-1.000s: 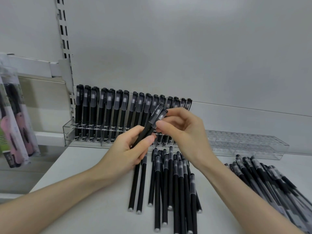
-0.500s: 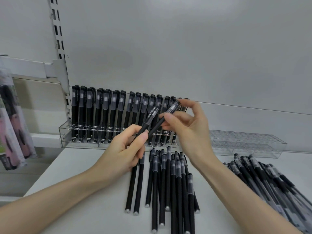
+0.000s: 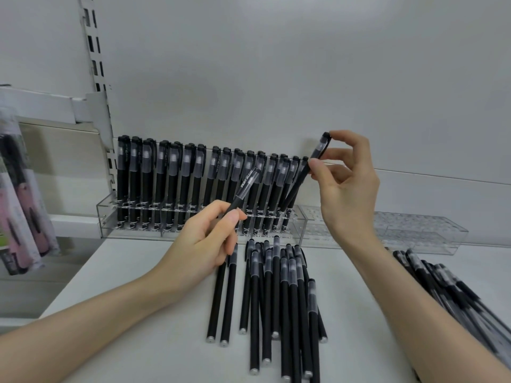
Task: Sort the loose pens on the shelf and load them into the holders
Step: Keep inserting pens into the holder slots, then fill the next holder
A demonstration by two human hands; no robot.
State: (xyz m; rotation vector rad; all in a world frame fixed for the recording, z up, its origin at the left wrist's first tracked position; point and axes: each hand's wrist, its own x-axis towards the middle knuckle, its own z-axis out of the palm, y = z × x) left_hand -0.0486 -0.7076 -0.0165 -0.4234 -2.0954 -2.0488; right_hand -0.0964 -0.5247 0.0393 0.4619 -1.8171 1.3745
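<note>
A clear acrylic holder (image 3: 107, 217) at the back of the white shelf carries a long row of upright black pens (image 3: 177, 178). My right hand (image 3: 345, 189) pinches one black pen (image 3: 318, 153) near its cap, tilted, its lower end at the right end of that row. My left hand (image 3: 204, 244) grips another black pen (image 3: 244, 189) that points up and to the right. Several loose black pens (image 3: 276, 294) lie in a bunch on the shelf in front of me.
A second clear holder (image 3: 414, 230), with nothing in it, stands to the right of the full one. Another heap of loose pens (image 3: 453, 294) lies at the right. Packaged pens (image 3: 19, 205) hang at the far left. A slotted upright (image 3: 96, 64) runs up the back wall.
My right hand has drawn its pen away from my left hand, up and to the right, to the right end of the row. My left hand keeps the other pen.
</note>
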